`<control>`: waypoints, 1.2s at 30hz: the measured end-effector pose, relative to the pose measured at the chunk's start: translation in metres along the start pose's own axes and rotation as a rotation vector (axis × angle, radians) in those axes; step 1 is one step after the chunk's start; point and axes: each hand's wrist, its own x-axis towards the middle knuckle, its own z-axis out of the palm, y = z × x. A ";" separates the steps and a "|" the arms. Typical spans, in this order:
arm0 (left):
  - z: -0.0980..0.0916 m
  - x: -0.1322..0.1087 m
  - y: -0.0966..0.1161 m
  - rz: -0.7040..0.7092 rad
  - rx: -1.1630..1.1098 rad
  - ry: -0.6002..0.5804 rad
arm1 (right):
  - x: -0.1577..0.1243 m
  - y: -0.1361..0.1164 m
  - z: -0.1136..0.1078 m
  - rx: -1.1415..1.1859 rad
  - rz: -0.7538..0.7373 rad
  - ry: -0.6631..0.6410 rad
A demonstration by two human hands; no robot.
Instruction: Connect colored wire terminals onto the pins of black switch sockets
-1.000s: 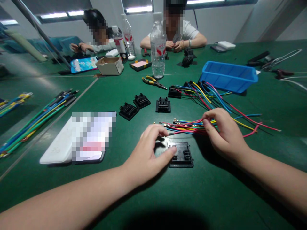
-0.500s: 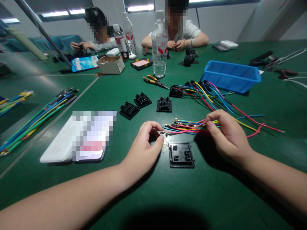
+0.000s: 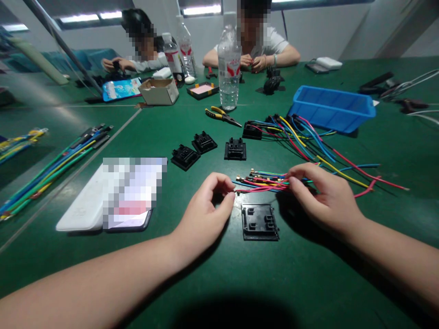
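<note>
My right hand (image 3: 322,201) rests on the green table and its fingers pinch a bundle of coloured wires (image 3: 264,181) with metal terminal ends pointing left. My left hand (image 3: 206,212) is curled, thumb and forefinger pinched together at the tip of one wire end. A flat black plastic connector housing (image 3: 259,222) lies on the table between and just below both hands, touched by neither.
Three black housings (image 3: 206,151) lie further back, with a wired housing and loose harness (image 3: 295,132), pliers (image 3: 221,116), a water bottle (image 3: 229,73) and a blue bin (image 3: 332,107). A white tablet (image 3: 109,196) and cable bundles (image 3: 51,167) lie left. Two people work at the far side.
My left hand lifted off the black housing and moved up to pinch at the wire ends. My right hand shifted slightly along the wire bundle.
</note>
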 end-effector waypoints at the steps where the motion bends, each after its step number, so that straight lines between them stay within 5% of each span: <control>1: 0.000 0.000 0.000 0.002 -0.003 -0.001 | 0.000 -0.001 0.000 -0.004 -0.015 0.000; 11: 0.001 -0.004 0.000 0.055 0.056 -0.043 | -0.006 -0.009 -0.003 0.016 -0.218 -0.097; 19: 0.000 -0.008 0.002 0.140 0.112 -0.077 | -0.007 -0.008 -0.004 0.020 -0.455 -0.292; 36: -0.002 -0.010 0.003 0.272 0.185 -0.157 | -0.008 -0.007 -0.003 0.085 -0.456 -0.317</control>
